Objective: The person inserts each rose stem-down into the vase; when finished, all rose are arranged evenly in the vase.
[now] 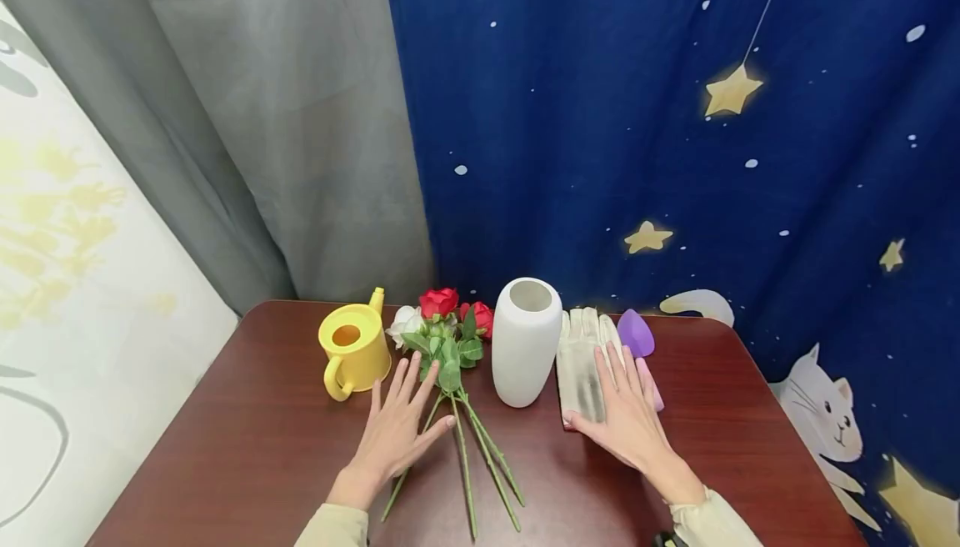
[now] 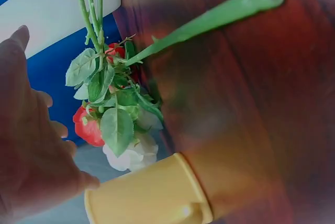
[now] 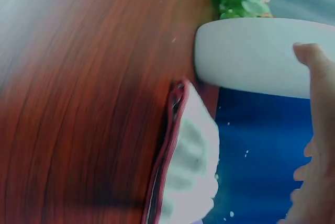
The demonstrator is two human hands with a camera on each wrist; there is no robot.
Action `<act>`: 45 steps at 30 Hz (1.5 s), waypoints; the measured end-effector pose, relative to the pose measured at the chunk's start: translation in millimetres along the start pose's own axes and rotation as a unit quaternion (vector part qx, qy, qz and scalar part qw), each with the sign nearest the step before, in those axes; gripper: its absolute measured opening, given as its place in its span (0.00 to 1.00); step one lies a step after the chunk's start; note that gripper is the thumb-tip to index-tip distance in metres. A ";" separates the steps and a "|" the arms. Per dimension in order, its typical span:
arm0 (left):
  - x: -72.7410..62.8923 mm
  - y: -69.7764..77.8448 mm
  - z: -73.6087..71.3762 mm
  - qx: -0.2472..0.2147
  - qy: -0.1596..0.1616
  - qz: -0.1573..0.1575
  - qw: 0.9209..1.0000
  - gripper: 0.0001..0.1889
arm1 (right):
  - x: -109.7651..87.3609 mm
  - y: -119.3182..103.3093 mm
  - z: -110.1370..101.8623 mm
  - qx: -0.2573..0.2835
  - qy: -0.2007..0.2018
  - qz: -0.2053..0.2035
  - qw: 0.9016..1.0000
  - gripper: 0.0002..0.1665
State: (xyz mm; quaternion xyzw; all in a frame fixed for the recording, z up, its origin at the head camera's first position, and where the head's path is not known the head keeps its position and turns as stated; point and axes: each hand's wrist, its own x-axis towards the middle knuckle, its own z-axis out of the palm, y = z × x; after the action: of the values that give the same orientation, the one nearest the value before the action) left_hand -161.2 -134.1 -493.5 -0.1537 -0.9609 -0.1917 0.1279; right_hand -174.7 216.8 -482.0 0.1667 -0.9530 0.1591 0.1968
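Observation:
My left hand (image 1: 398, 434) is spread with straight fingers over the stems of several artificial-looking roses (image 1: 438, 303), red and white with green leaves; it holds nothing. Left of the blooms stands a yellow watering can (image 1: 358, 355), close to that hand in the left wrist view. A tall white vase (image 1: 525, 355) stands upright between the hands. Over a pair of whitish gloves (image 1: 579, 368) with dark red cuff edging (image 3: 168, 161), my right hand (image 1: 626, 414) spreads its fingers, holding nothing. A purple blade-shaped thing (image 1: 636, 334) with a pink part lies beside the gloves, partly hidden by that hand.
Everything lies on a dark red-brown wooden table (image 1: 720, 447) with rounded far corners. Behind it hang a grey curtain (image 1: 300, 113) and a blue curtain (image 1: 562, 113) printed with stars and a white cat. A pale patterned surface (image 1: 82, 280) is at the left.

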 end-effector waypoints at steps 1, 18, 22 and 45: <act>-1.9 -0.4 0.9 -0.016 -0.012 -0.015 1.000 0.42 | 0.2 -2.2 -0.6 0.018 -0.011 0.011 1.000 0.62; -19.7 -29.9 8.2 -0.275 0.107 -0.232 0.927 0.06 | 28.4 -17.2 -29.0 0.581 -0.071 0.167 0.793 0.34; -21.2 -31.1 11.4 -0.298 0.100 -0.254 0.915 0.04 | 37.8 -23.1 -26.2 0.564 -0.046 0.131 0.814 0.34; -2.8 -9.5 46.5 -0.414 0.074 -0.250 0.872 0.12 | 82.0 -75.8 -18.2 0.458 0.019 0.135 0.878 0.60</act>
State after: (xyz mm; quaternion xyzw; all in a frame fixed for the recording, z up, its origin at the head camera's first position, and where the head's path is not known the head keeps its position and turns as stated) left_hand -170.6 -124.2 -539.0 0.0670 -0.7875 -0.6085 0.0712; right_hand -211.1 134.8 -413.0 0.1046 -0.7832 0.6058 0.0931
